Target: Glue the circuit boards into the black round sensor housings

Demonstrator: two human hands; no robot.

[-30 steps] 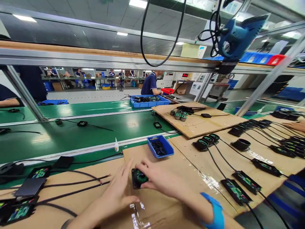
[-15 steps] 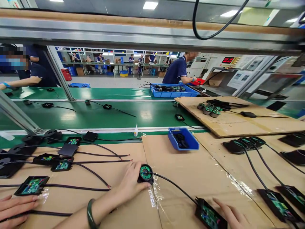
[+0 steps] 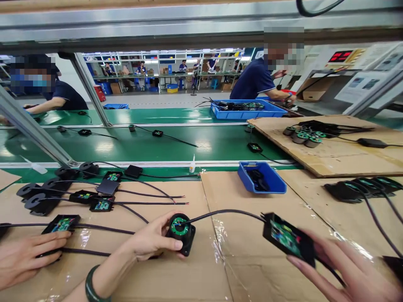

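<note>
My left hand, with a dark green bangle at its wrist, grips a black round housing with a ring-shaped green circuit board in its top. The housing is tilted, its square flange showing. From its centre a black cable arches to an open black box holding a green circuit board and coloured wires. My right hand holds this box by its right end, thumb below and fingers behind, tilted above the cardboard. Another cable runs from the box under my right hand.
A co-worker's hand rests on a similar box at the left. Several cabled housings and boxes lie behind it. A blue bin stands ahead, beside a raised cardboard-covered board. More housings sit right. A metal bar crosses above.
My right hand has taken hold of the open box and raised it. My left hand has tilted the round housing and drawn it nearer. The camera view has shifted.
</note>
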